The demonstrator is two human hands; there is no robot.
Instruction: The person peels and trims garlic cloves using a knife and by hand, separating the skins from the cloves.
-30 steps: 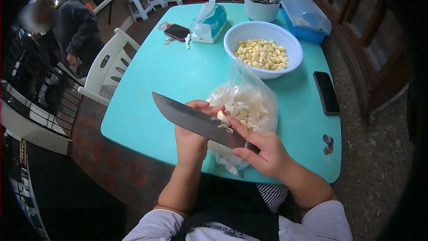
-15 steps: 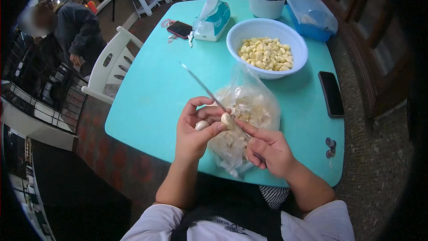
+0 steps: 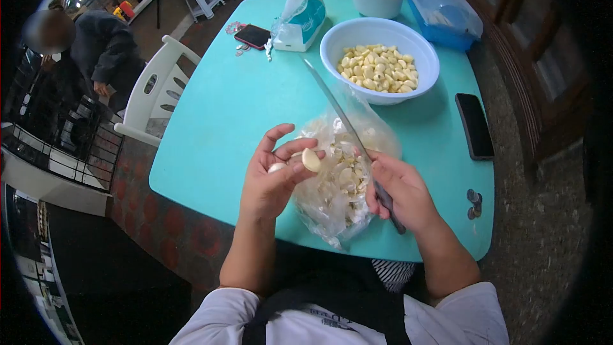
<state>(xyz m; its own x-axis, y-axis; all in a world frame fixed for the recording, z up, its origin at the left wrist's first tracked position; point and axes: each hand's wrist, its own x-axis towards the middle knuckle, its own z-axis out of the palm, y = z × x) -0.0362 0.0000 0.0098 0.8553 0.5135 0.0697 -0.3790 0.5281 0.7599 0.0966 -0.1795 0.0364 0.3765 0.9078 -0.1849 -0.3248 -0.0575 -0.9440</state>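
Observation:
Between thumb and fingers, my left hand (image 3: 271, 172) pinches a pale garlic clove (image 3: 311, 160) that shows a bare cut face. A second whitish clove (image 3: 277, 167) rests against the palm of the same hand. My right hand (image 3: 399, 188) is closed round the dark handle of a long knife (image 3: 343, 117), whose blade points up and away to the left, apart from the clove. Under both hands lies a clear plastic bag (image 3: 332, 220) with garlic skins in it. Beyond the bag stands a light blue bowl (image 3: 331, 64) of peeled cloves.
On the turquoise table (image 3: 211, 134) are a tissue pack (image 3: 300, 25), a red-edged phone (image 3: 253, 36), a black phone (image 3: 473, 126), coins (image 3: 474, 203), a white tub of cutlery (image 3: 377, 3) and a blue lidded box (image 3: 444, 9). A white chair (image 3: 143, 99) and a bending person (image 3: 105, 51) are at left.
The knife has come away from the clove, moving right and turning more upright. My left hand has shifted slightly left, its fingers more spread, still pinching the clove.

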